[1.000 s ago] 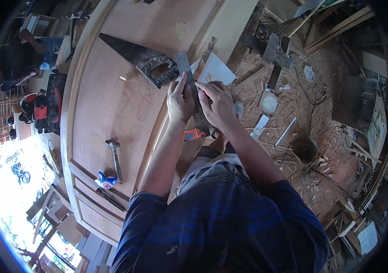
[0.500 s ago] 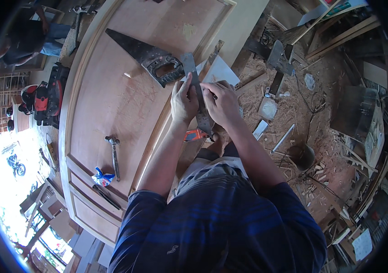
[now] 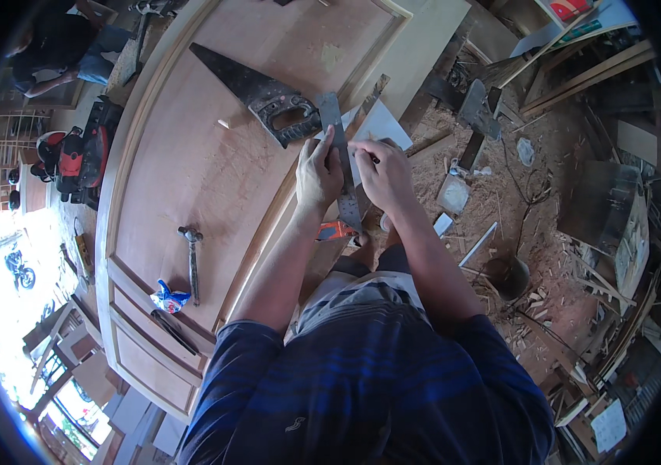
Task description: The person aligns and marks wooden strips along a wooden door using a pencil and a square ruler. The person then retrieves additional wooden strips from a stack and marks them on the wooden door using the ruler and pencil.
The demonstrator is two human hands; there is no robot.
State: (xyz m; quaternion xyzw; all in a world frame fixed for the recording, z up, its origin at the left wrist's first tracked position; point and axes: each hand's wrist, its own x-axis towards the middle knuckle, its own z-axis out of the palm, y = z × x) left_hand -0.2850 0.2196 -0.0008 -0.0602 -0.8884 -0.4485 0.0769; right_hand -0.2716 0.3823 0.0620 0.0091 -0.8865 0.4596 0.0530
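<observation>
My left hand [image 3: 319,177] is wrapped round a long flat grey metal strip [image 3: 329,108], its thumb lying along the face. The strip stands up lengthwise past the fingers, and its lower end shows below the hand. Just right of it, my right hand [image 3: 384,174] is closed with thumb and forefinger pinched together close to the strip's edge. Whatever is in that pinch is too small to make out. Beyond my hands a handsaw [image 3: 264,97] with a dark blade and handle lies on a wooden door panel [image 3: 183,155]. An orange tool [image 3: 335,230] shows partly below the strip.
A hammer [image 3: 193,263] and a blue-and-white packet [image 3: 170,296] lie on the panel's near left part. Red-and-black power tools [image 3: 82,155] stand at left, below a person [image 3: 63,50]. Wood scraps and shavings cover the floor [image 3: 532,225], with a bucket [image 3: 506,277] at right.
My right hand's pinching fingers have shifted slightly right, off the strip's face. My left hand keeps its grip. The whole view has shifted a little.
</observation>
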